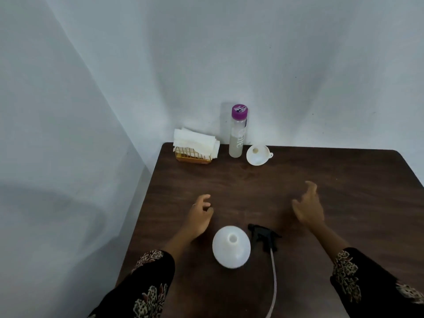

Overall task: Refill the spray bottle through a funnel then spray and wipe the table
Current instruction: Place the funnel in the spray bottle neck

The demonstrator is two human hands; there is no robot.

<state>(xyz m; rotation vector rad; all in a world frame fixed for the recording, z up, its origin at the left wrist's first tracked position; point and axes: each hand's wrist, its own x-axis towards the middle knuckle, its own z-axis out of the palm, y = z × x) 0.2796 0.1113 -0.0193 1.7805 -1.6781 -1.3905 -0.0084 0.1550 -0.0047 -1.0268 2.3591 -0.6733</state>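
A white spray bottle [231,247] stands uncapped near the front of the dark wooden table [344,191]. Its black trigger head [263,236] with a long tube lies on the table just right of it. A white funnel [258,155] lies at the back, beside a tall clear bottle with a purple cap [238,131] that is partly filled with pale liquid. My left hand [199,216] hovers left of the spray bottle, fingers loosely curled, holding nothing. To the bottle's upper right is my right hand [308,206], fingers spread and empty.
A gold wire holder with white paper napkins [195,144] stands at the back left corner of the table. Pale walls close in behind and on the left. The table's left edge runs close to my left arm.
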